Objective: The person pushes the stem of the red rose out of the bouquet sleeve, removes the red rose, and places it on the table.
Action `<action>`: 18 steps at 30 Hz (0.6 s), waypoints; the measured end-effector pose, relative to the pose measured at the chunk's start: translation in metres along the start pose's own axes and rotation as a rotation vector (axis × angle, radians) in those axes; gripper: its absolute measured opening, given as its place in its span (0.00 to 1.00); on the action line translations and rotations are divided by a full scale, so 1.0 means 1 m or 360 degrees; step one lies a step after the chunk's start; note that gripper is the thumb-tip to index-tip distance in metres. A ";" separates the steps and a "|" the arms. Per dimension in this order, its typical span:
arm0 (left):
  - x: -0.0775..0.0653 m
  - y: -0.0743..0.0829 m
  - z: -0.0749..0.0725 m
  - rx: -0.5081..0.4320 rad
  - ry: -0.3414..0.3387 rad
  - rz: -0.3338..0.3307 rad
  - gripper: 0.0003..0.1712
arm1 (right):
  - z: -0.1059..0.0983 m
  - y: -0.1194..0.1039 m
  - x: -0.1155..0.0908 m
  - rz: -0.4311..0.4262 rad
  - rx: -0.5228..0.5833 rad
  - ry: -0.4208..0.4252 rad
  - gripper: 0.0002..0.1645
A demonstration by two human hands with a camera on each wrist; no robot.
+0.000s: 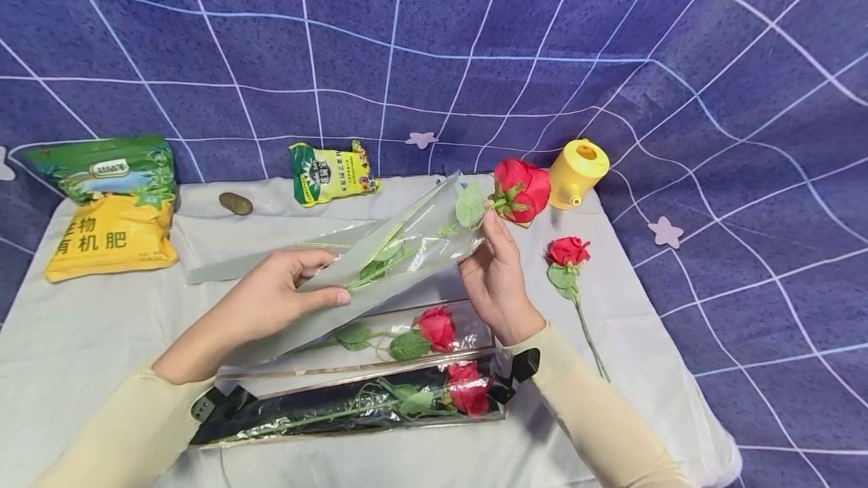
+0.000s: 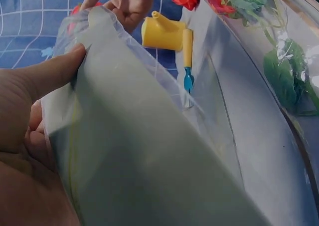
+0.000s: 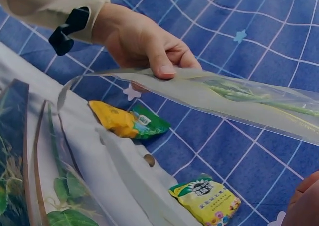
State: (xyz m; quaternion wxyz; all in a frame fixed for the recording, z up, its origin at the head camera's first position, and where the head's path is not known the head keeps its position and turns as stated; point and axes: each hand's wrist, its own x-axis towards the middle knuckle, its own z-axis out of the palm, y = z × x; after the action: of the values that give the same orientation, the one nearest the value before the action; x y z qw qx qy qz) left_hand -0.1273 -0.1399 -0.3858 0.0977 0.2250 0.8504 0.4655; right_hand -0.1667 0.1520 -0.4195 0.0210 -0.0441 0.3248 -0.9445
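A red artificial rose (image 1: 521, 190) lies in a grey-and-clear flower sleeve (image 1: 414, 262), its bloom sticking out of the upper right end. My left hand (image 1: 261, 303) pinches the sleeve near its middle, thumb on top and fingers behind. In the left wrist view that thumb presses on the grey film (image 2: 119, 106). My right hand (image 1: 498, 277) grips the rose's stem just below the bloom, at the sleeve's mouth. Beneath the raised sleeve, a second wrapped rose (image 1: 436, 328) and a black-backed wrapped rose (image 1: 468, 388) lie side by side on the table.
An unwrapped rose (image 1: 568, 251) lies at the right, near a yellow watering can (image 1: 576, 172). A small yellow-handled tool (image 2: 188, 51) lies beside the can. Fertilizer bags (image 1: 111, 205), a dark stone (image 1: 236, 203), a smaller packet (image 1: 334, 173) and an empty-looking sleeve (image 1: 224, 269) are at the back.
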 end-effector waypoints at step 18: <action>0.011 -0.032 -0.014 0.0394 -0.0140 -0.0101 0.32 | -0.035 -0.027 0.002 -0.0112 -0.0197 0.0291 0.14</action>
State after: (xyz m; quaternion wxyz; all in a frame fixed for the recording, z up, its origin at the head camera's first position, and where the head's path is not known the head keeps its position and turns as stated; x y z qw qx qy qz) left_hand -0.1510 -0.1598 -0.4043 0.1211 0.2286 0.9029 0.3433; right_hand -0.1719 0.1943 -0.4303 -0.0446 0.0297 0.3814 -0.9228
